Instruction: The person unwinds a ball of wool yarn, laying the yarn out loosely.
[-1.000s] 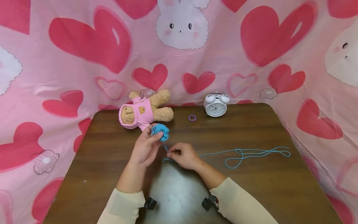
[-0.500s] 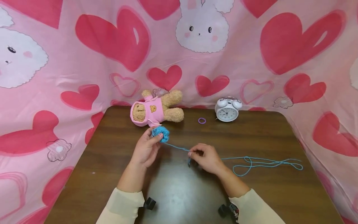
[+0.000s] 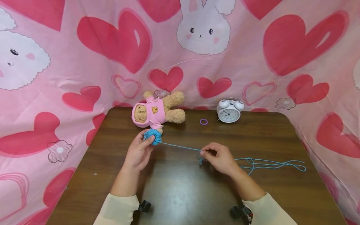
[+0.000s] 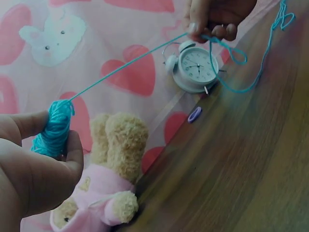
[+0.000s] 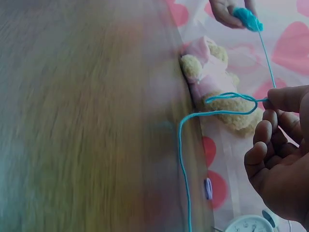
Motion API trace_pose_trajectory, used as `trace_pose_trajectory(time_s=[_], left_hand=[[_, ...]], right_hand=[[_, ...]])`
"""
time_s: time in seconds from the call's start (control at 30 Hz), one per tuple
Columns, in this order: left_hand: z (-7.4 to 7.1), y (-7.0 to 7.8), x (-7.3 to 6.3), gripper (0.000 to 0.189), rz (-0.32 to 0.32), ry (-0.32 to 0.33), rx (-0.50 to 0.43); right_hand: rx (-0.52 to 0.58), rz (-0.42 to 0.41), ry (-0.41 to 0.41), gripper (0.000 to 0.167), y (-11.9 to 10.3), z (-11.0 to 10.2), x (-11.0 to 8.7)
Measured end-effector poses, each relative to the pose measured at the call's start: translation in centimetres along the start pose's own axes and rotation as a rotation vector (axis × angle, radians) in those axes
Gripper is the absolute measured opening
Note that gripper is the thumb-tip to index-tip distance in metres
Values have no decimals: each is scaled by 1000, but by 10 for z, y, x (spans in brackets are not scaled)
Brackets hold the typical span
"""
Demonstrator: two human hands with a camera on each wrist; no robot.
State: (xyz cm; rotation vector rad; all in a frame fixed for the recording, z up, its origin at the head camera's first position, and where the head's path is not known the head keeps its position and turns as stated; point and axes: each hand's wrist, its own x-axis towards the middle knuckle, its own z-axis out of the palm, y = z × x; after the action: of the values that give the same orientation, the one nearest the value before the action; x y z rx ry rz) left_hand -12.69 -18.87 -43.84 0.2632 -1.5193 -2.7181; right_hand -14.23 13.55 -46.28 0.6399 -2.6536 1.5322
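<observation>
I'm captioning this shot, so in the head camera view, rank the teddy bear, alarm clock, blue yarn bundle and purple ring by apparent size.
Largest to smallest:
teddy bear
alarm clock
blue yarn bundle, partly covered by the left hand
purple ring

Nearer the left edge of the table (image 3: 180,184), I note a plain cream left sleeve (image 3: 115,207), uneven at its end, with a small black block (image 3: 144,206) beside it; nearer the right edge, a matching right sleeve (image 3: 271,209), second black block (image 3: 235,212), dark fitting (image 3: 247,213) adjoining
</observation>
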Motion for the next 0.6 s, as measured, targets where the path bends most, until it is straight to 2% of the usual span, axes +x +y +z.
trace_pose_trajectory(time_s=[0.37, 0.6], left_hand=[[-10, 0, -2, 26, -5, 25, 6], [-18, 2, -1, 27, -9, 32, 27]], right_hand=[[-55, 12, 38, 7, 11, -25, -10], [-75, 63, 61, 8, 14, -42, -18]])
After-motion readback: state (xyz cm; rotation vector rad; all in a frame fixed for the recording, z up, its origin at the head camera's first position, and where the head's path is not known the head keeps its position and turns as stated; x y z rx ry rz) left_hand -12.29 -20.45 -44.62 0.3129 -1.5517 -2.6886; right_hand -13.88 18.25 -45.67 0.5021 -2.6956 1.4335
